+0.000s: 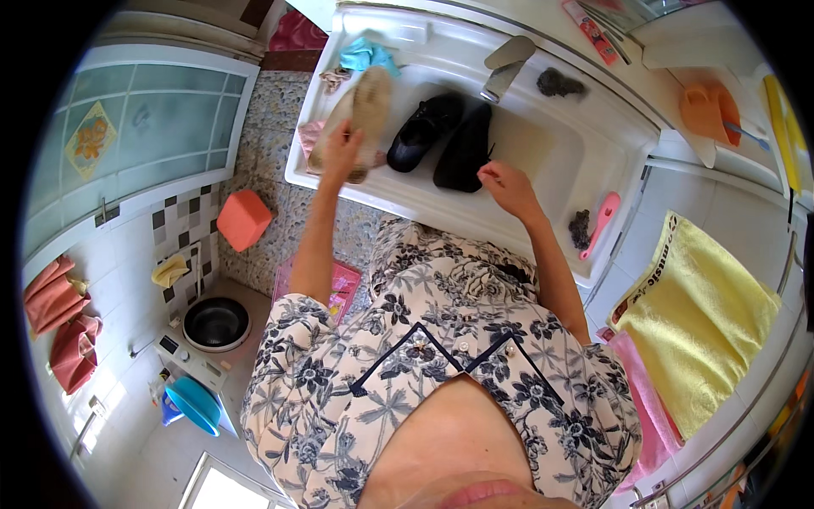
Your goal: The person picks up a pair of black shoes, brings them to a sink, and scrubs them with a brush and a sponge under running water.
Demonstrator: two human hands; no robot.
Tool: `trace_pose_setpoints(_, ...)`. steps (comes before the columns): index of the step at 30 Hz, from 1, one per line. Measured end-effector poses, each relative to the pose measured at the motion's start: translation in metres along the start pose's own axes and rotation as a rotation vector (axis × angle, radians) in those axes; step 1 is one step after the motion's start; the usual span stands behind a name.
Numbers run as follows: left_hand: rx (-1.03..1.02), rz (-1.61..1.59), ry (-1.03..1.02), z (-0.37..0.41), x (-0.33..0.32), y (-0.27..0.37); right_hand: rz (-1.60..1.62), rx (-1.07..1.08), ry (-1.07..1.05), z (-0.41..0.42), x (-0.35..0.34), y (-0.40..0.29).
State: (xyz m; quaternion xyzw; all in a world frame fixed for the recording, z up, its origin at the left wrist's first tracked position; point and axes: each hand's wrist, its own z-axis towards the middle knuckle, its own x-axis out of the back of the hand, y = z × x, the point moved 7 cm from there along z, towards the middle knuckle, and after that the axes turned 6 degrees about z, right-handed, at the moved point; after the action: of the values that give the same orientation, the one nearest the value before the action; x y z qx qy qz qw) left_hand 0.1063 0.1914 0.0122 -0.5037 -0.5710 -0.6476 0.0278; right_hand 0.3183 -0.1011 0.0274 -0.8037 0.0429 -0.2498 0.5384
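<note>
My left hand [342, 153] grips a beige shoe insole [371, 105] over the left end of a white sink basin [407, 202]. A second beige insole [327, 149] appears beneath it, partly hidden by the hand; some blur is visible. Two black shoes [425, 130] [463, 153] lie side by side in the basin. Close to the lower end of the right-hand shoe is my right hand [509, 188], its fingers curled with nothing visible in them. Whether it touches the shoe is unclear.
A metal faucet [509, 67] reaches over the basin. Dark scouring pads [559, 83] [579, 229] and a pink-handled brush [601, 226] lie on its rim. Cloths [367, 54] [310, 140] sit at the left end. A red stool [244, 220] stands on the pebbled floor.
</note>
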Motion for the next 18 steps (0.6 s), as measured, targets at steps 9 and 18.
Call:
trace_pose_setpoints(9,-0.242,0.129,0.121,-0.008,-0.025,0.090,-0.211,-0.201,0.234,0.017,0.046,0.148)
trace_pose_setpoints(18,-0.168,0.433,-0.414,-0.056,-0.216,0.104,0.468,-0.667,0.008,0.030,-0.018,0.190)
